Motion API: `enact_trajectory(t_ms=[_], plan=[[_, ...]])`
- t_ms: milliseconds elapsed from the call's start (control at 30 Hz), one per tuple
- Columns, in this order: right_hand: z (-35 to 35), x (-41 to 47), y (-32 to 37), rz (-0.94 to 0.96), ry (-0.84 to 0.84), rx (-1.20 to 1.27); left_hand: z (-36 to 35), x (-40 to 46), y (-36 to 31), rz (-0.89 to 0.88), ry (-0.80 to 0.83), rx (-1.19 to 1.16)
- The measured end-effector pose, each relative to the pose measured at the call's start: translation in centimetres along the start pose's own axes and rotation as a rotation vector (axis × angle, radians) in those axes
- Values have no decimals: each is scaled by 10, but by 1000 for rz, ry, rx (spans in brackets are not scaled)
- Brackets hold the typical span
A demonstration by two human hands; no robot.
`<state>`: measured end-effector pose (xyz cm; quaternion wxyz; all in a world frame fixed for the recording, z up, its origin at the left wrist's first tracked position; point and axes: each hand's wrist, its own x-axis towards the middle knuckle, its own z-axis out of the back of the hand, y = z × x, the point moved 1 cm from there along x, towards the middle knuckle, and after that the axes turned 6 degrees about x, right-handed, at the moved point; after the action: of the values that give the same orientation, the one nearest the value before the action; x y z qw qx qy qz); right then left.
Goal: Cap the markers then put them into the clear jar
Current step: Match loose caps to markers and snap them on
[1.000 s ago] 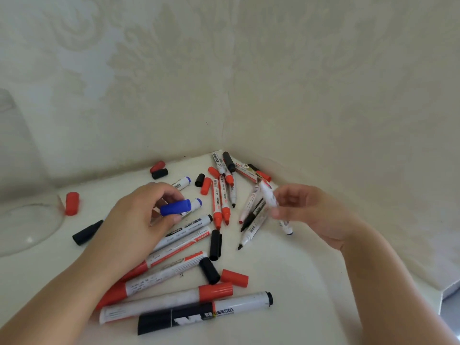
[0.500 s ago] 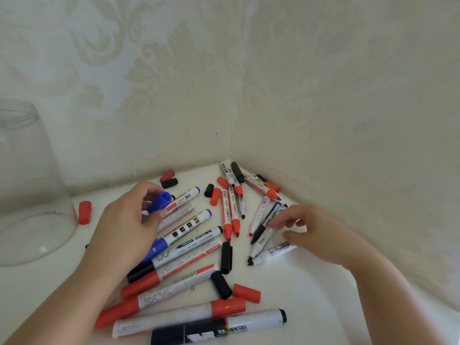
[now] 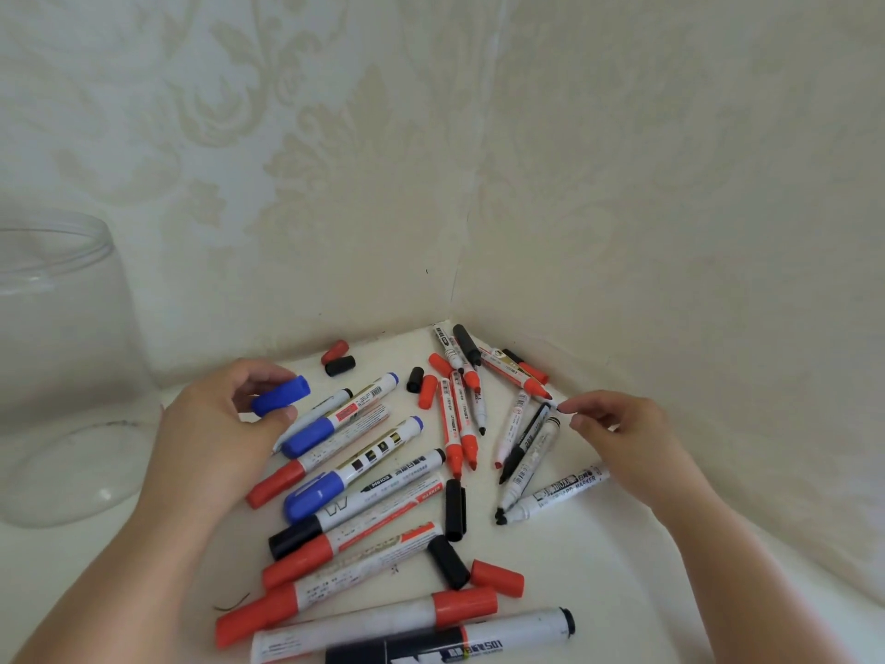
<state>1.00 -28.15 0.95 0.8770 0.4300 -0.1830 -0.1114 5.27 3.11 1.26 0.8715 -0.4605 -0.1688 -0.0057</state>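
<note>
Right hand [image 3: 618, 433] lifted off the markers, fingers loosely apart | left hand [image 3: 215, 433] grip clamped on blue cap [image 3: 281, 395] | clear jar [image 3: 62, 371] empty | markers [image 3: 364, 472] strewn across desk [image 3: 574, 567]

Left hand [image 3: 215, 424] pinching; right hand [image 3: 618, 433] curled, grip seemingly empty.
</note>
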Motion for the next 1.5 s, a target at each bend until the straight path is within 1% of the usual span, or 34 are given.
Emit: enact_trajectory(t_ms=[300, 400, 567, 667, 800, 867, 934, 1034, 1067, 1134, 1200, 1267, 1400, 1500], plan=[[-12, -3, 2, 0, 7, 33, -1, 1, 0, -28, 15, -16], [-20, -2, 12, -1, 49, 20, -5, -1, -3, -66, 50, -13], [-28, 38, 49, 24, 147, -116, -16, -10, -13, -152, 131, 83], [-46, 68, 64, 41, 200, -271, -21, -13, -15, -234, 171, 136], [-82, 85, 72, 25, 369, -406, -26, -13, -14, -275, 194, 209], [-95, 87, 76, 21, 417, -453, -26, -12, -13, -282, 193, 228], [-101, 88, 83, 33, 450, -412, -27, -12, -12, -285, 192, 243], [-93, 91, 90, -4, 503, -136, -27, -11, -10, -291, 191, 262], [-87, 91, 90, -5, 488, -50, -28, -11, -9, -294, 192, 267], [-72, 92, 86, 16, 424, 15, -29, -11, -8, -296, 200, 283], [-58, 89, 77, 26, 379, 30, -31, -13, -8, -296, 211, 297], [-46, 84, 66, 3, 376, 26, -32, -14, -9, -297, 230, 316], [-28, 74, 44, -23, 389, -87, -33, -16, -9, -309, 261, 314], [-18, 69, 36, 45, 414, -196, -34, -17, -9, -318, 278, 286]])
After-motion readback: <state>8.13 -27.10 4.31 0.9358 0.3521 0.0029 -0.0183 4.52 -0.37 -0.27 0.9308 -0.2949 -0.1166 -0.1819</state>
